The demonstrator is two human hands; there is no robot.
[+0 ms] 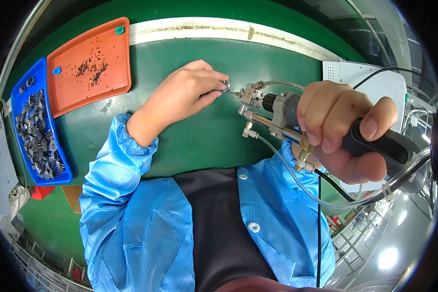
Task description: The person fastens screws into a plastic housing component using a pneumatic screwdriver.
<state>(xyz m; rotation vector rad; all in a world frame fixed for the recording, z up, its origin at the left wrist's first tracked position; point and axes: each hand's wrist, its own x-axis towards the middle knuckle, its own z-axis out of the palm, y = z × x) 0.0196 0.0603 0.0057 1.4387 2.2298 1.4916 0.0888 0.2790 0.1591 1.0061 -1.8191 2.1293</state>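
Observation:
My left hand (192,86) reaches over the green table, fingers closed in a pinch on a small shiny metal part (226,86). The fingers hide most of that part. My right hand (345,124) is wrapped round a tube-fed dispensing gun (277,114) with a black grip and a metal valve body. From the gun's front a thin needle-like tip points left, close beside the small part; whether they touch I cannot tell. Clear hoses (297,182) and fittings join the gun's body.
At the left, an orange tray (90,44) holds scattered tiny dark pieces and a green and a blue knob-like item. Beside it, a blue tray (65,170) is heaped with small dark metal parts. A white box-shaped device (365,85) with a black cable stands right. A white strip (194,28) edges the table's far side.

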